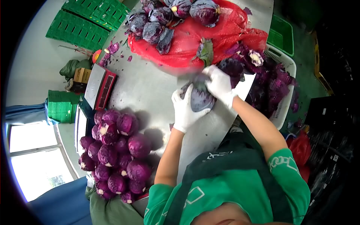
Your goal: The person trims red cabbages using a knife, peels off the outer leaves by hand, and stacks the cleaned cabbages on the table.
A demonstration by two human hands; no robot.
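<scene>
Both of my hands wear white gloves and are on one red cabbage [201, 100] with dull, bluish outer leaves, over the metal table [157, 80]. My left hand [185, 108] grips its left side, thumb and fingers spread around it. At its upper right, my right hand [218, 83] has its fingers closed on a dark outer leaf, partly blurred. Just above lie a red mesh bag [228, 28] and a loose greenish leaf [206, 51]. Untrimmed cabbages [204, 13] rest on the bag. Glossy purple cabbages [138, 145] are piled at the lower left.
A white basket [291, 67] of purple leaves stands at the right, with a green crate [281, 35] behind it. A red-framed scale [107, 86] sits at the table's left edge. Green crates [77, 30] are at the upper left. Leaf scraps [112, 47] lie near the scale.
</scene>
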